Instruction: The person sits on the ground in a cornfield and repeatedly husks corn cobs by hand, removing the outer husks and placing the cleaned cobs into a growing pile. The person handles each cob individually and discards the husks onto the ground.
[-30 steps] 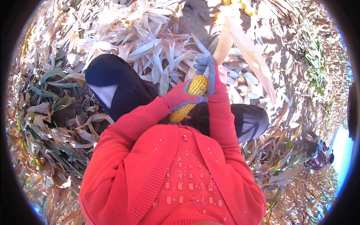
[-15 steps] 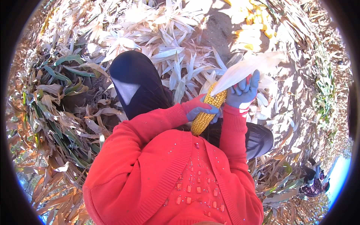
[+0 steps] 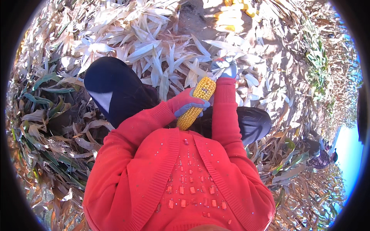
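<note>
Yellow, full-kernelled ear of corn (image 3: 205, 87), slanting just ahead of the red knitted sweater (image 3: 154, 173), and the red-and-grey gloved left hand (image 3: 185, 104) grips it round! The grey-gloved right hand (image 3: 226, 70), beside pale, papery husks (image 3: 156, 63), is curled; can't tell whether it's pinching anything.
</note>
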The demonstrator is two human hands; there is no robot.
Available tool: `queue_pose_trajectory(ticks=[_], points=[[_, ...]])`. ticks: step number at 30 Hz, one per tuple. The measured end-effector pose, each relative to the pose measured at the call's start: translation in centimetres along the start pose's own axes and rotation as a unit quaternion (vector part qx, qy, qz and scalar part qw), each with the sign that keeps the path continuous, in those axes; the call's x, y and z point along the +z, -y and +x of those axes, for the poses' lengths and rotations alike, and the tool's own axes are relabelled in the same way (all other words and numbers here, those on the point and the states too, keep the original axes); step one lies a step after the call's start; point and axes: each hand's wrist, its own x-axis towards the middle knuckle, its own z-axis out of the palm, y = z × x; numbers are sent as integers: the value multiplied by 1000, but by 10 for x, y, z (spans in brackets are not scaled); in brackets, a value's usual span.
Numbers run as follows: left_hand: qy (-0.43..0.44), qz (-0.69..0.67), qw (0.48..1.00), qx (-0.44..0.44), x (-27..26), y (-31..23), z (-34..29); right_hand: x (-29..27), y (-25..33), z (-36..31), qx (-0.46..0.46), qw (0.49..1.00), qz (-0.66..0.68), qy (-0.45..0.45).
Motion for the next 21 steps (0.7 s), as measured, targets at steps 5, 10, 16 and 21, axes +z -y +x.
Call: queue_pose_trajectory(ticks=[5, 10, 16, 21], points=[[70, -1, 992, 102, -13, 2, -18, -36, 62, 19, -155, 982, 7, -109], [-122, 1, 951, 284, -27, -21, -25, -29, 66, 21, -94, 968, -156, -175], [-128, -76, 959, 243, -40, -13, -20, 62, -66, -10, 144, 789, -597, 3], [-16, -151, 975, 163, -31, -13, -21, 111, -76, -8, 47, 788, -613, 29]])
